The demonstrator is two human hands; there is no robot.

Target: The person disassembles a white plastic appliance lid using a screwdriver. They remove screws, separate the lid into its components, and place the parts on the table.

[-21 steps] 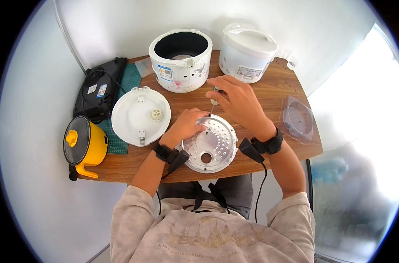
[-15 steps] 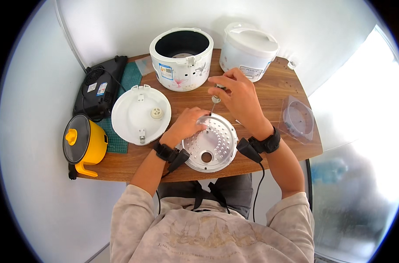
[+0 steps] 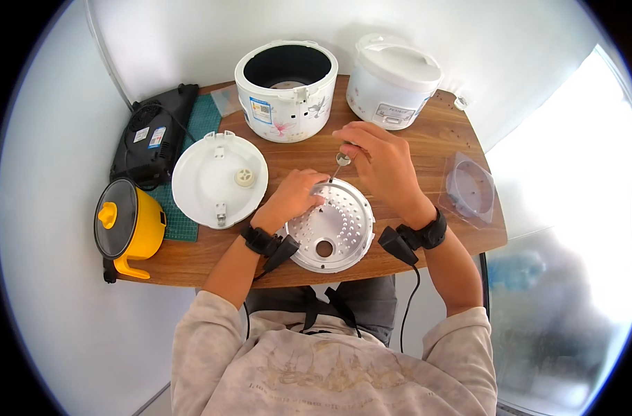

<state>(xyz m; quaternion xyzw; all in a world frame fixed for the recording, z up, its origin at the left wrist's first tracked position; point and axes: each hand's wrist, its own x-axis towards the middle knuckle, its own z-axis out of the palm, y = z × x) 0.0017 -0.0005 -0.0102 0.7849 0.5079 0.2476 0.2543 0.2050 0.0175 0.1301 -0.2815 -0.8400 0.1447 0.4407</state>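
A round metal inner lid (image 3: pixel 353 239), dotted with small bumps and with one larger hole near me, lies on the table in front of me. My left hand (image 3: pixel 294 198) grips its far left rim, fingertips bent over the edge. From above, my right hand (image 3: pixel 384 161) pinches the handle of a screwdriver (image 3: pixel 342 160). The slanting shaft meets the lid's far rim beside my left fingertips; the exact contact is too small to make out. Left of my left hand lies a white plastic rice cooker lid (image 3: pixel 203 191), inner side up, with a round cream-coloured valve (image 3: pixel 244 177).
Behind stand an open white rice cooker body (image 3: pixel 286 114) and a closed white rice cooker (image 3: pixel 392 87). A yellow pot (image 3: pixel 144 223), a black appliance (image 3: pixel 165 139) and a green cutting mat (image 3: pixel 184 225) are at left. A clear plastic tray (image 3: pixel 471 188) lies at right.
My right hand has turned around the screwdriver handle, its fingers curling closer together. My left hand keeps its hold on the lid. The whole view has shifted slightly.
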